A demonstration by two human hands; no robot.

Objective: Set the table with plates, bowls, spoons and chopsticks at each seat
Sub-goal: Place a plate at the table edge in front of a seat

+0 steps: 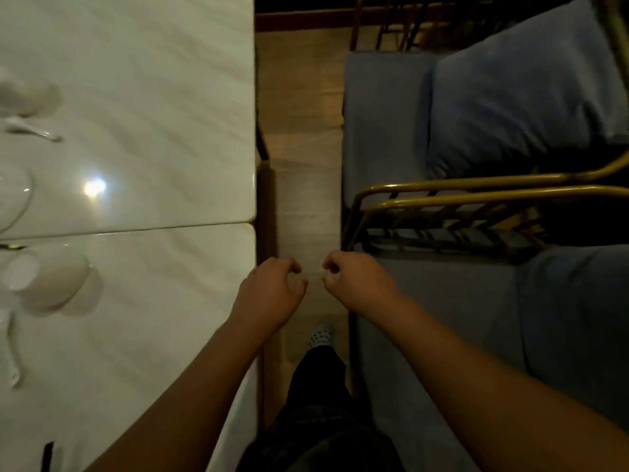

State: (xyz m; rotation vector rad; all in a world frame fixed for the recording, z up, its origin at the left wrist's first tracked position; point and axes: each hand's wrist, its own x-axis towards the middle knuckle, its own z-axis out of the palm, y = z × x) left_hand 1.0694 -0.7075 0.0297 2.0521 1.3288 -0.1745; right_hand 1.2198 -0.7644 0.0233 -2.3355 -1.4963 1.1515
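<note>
Two white marble tables (153, 131) stand end to end on my left. A white bowl (47, 275) rests on the near table at its left side, with a white spoon (12, 349) lying beside it. Part of a white plate (15, 195) shows at the left border, and a second spoon (32, 129) and another bowl (23, 95) lie farther back. My left hand (272, 291) hovers at the table's right edge, fingers loosely curled, holding nothing. My right hand (354, 279) hangs over the aisle close beside it, also curled and empty.
Blue-cushioned chairs (476, 318) with gold metal frames (476, 194) line the right side. A narrow wooden floor aisle (303, 148) runs between tables and chairs. My dark trousers and a spotted sock (321, 335) show below. A dark object (47, 454) lies at the table's near edge.
</note>
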